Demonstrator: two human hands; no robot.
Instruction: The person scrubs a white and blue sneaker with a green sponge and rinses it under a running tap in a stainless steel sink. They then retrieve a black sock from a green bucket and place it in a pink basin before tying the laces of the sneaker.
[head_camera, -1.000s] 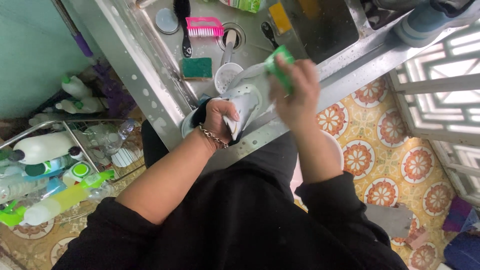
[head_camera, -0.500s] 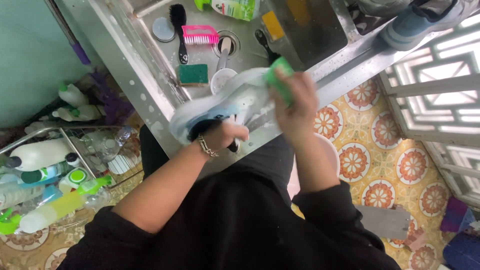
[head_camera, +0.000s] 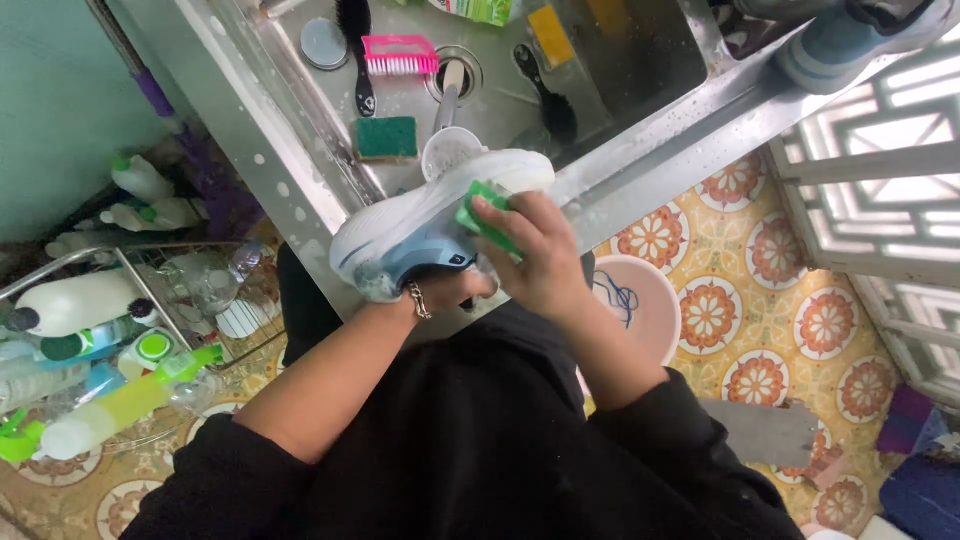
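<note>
A white and light-blue sneaker (head_camera: 420, 225) lies sideways over the front edge of the steel sink (head_camera: 270, 150). My left hand (head_camera: 450, 290) is tucked under and into the shoe, holding it up. My right hand (head_camera: 535, 250) presses a green sponge (head_camera: 480, 215) against the shoe's side near the sole.
In the sink lie a pink brush (head_camera: 398, 52), a black brush (head_camera: 353, 45), another dark brush (head_camera: 545, 95), a green scouring pad (head_camera: 387, 137), a round lid (head_camera: 325, 42) and a white cup (head_camera: 448, 150). A wire rack of cleaning bottles (head_camera: 100, 340) stands left. A pink basin (head_camera: 640, 305) sits on the tiled floor.
The shoe has turned and come lower toward me, now lying flatter. My right hand with the sponge has slid down from the shoe's far end to its side.
</note>
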